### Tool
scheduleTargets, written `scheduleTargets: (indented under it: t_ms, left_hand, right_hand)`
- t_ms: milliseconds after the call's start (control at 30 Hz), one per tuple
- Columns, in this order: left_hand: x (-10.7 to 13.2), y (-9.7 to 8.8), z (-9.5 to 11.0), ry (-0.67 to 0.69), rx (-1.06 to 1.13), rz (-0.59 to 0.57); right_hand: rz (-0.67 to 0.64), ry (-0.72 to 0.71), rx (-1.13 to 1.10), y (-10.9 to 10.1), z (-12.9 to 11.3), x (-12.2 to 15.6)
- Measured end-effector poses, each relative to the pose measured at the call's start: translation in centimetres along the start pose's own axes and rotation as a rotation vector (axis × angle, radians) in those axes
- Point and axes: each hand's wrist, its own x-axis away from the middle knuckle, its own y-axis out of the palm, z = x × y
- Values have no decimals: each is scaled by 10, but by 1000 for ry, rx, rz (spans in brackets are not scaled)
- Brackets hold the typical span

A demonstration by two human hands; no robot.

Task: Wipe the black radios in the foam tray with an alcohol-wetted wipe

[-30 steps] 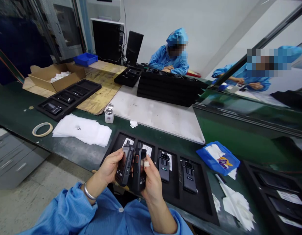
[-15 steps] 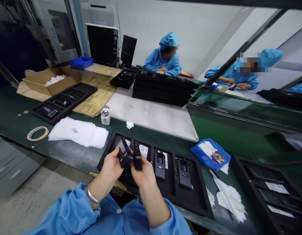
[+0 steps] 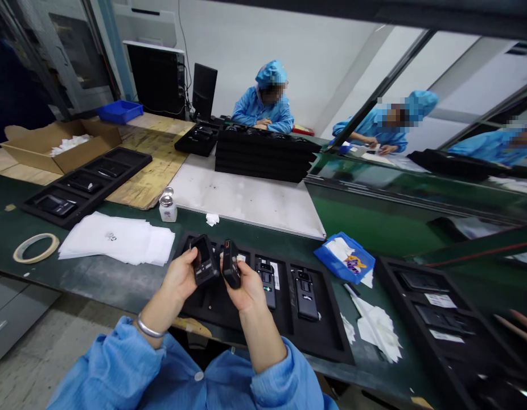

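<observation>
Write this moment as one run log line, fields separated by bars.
left hand: holds black handset | right hand: holds second handset | both above foam tray | tray: two handsets seated

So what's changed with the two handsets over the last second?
Both hands carried them forward from the chest to above the tray. The left hand tilted its device screen-up; the right hand holds its device edge-on. Grips unchanged; two devices remain slotted.

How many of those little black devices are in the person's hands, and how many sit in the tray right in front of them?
Held in left hand: 1 device
Held in right hand: 1 device
Lying in the near tray: 2 devices
Total: 4
</observation>
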Motion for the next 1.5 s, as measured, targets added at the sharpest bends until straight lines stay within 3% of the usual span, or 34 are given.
scheduleTargets:
  t_ms: [133, 267, 333, 467, 533, 767, 900, 1000, 1067, 1167, 1233, 1300, 1400, 1500]
  left_hand:
    - [-27, -9, 25, 211, -353, -26]
    - [-45, -10, 37, 479, -807, 31]
    - [-47, -6, 32, 569, -1037, 69]
    - [-43, 6, 10, 655, -1409, 96]
    - [-43, 8, 0, 681, -1538, 88]
    - [-48, 8, -12, 693, -1764, 113]
    - [-48, 15, -16, 691, -1881, 199]
    - [-46, 18, -14, 679, -1912, 225]
    - [-43, 18, -11, 688, -1922, 242]
    - [-33, 23, -11, 811, -1917, 220]
    - [-19, 37, -22, 902, -1862, 111]
    - [-2, 60, -43, 915, -1793, -82]
    - [22, 101, -84, 857, -1798, -362]
    - [31, 128, -118, 843, -1904, -408]
  right_hand:
    - [113, -246, 341, -14, -34, -12]
    - [187, -398, 629, -13, -60, -12]
    - [239, -433, 916, -5, -64, -8]
    - [292, -437, 1767, 17, -54, -4]
    - [274, -447, 1949, 25, -44, -4]
    - [183, -411, 1957, 34, -8, -8]
    - [168, -486, 1871, 29, -8, -4]
    - [118, -540, 1821, 5, -27, 9]
    - [132, -588, 1781, -28, -47, 20]
    - [351, -723, 1674, -94, -81, 34]
    - [529, -747, 1640, -137, -97, 40]
    - [599, -698, 1654, -166, -105, 43]
    - [552, -631, 1678, -183, -107, 44]
    - [473, -599, 1681, -181, -109, 45]
